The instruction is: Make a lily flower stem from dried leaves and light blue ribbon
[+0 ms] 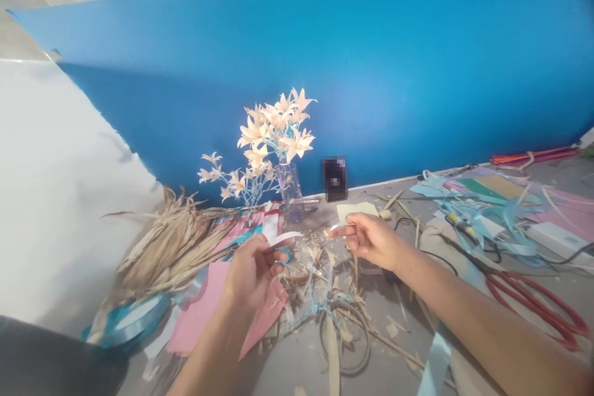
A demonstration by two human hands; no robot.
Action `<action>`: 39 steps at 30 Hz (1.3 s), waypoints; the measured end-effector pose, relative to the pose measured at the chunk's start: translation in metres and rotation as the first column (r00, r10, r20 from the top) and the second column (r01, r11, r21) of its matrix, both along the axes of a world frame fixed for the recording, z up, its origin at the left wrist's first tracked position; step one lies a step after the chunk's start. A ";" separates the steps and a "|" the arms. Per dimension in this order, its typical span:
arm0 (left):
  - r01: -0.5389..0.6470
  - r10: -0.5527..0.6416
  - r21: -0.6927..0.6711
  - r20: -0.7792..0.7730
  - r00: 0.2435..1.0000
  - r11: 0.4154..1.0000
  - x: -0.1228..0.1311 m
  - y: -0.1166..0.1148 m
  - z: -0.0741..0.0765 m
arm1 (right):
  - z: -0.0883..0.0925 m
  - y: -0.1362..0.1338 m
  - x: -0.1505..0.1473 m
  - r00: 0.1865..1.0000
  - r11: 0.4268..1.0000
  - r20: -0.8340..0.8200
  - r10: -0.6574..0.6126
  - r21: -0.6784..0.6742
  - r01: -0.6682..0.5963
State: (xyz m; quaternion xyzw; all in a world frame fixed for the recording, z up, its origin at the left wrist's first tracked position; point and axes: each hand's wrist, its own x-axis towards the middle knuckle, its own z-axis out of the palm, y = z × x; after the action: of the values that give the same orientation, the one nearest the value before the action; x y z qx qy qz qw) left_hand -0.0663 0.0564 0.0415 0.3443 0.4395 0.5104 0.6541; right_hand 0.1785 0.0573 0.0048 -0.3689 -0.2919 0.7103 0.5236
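My left hand (253,272) is closed round a pair of blue-handled scissors (282,255), and a white strip of ribbon or paper (277,236) curls out above its fingers. My right hand (371,238) pinches a small pale piece (333,230) between thumb and fingertips, a short way right of the strip. Both hands hover above a heap of dried leaf scraps (320,278) on the grey table. Behind them stands a clear bottle (290,189) with cream paper flowers (276,130).
A bundle of dried husks (171,247) lies at the left beside pink paper (211,303) and a blue tape roll (132,318). Red-handled scissors (538,303), coloured papers (492,189) and ribbons lie at the right. A blue backdrop (371,74) stands behind.
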 end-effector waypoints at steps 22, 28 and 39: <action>0.378 0.009 0.171 -0.919 0.395 0.910 0.015 -0.072 -0.036 | 0.008 -0.003 0.005 0.997 0.996 0.079 -0.015 0.087 0.008; 0.366 -0.107 0.052 -0.909 0.402 0.929 0.018 -0.052 -0.054 | 0.006 -0.003 0.005 0.995 0.993 0.104 -0.004 0.119 -0.009; 0.453 -0.396 -0.159 -0.773 0.496 0.877 0.016 -0.039 -0.057 | 0.005 -0.002 0.005 0.995 0.995 0.097 -0.012 0.102 0.002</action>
State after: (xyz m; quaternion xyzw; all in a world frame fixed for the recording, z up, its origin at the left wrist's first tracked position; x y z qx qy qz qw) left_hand -0.0503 0.0172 -0.0152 0.6501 0.5651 0.1442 0.4870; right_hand 0.1838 0.0552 0.0095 -0.3772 -0.3517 0.6736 0.5294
